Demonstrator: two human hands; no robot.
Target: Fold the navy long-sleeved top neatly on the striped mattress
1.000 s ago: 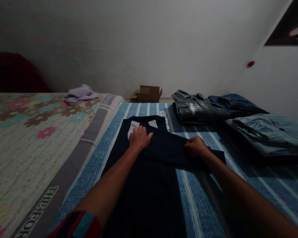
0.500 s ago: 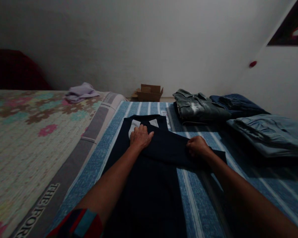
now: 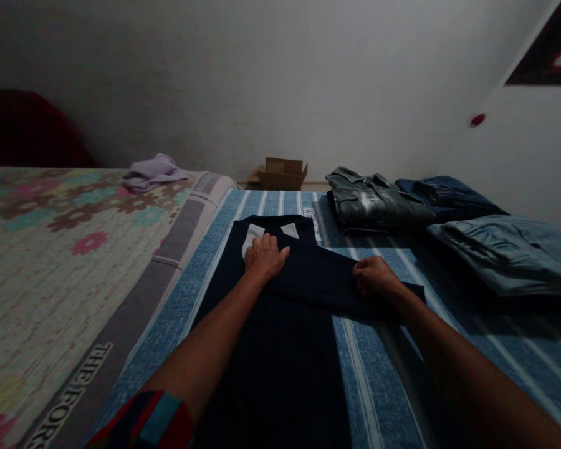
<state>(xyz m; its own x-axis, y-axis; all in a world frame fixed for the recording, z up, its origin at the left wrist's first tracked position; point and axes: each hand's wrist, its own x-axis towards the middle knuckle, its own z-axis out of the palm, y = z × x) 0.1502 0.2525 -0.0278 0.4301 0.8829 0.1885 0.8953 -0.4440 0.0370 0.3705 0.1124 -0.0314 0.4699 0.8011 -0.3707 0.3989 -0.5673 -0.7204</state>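
A dark navy garment lies flat on a blue striped mattress, with white patches near its collar. My left hand rests flat on the upper part of the garment, fingers together and stretched out. My right hand is closed in a pinch on the folded sleeve of the same garment, which points out to the right.
Folded jeans sit at the back right: a grey-green pair, a dark blue pair and a light blue pair. A floral mattress lies to the left with a lilac cloth on it. A cardboard box stands by the wall.
Both hands stay where they were on the garment. The view has shifted very slightly.
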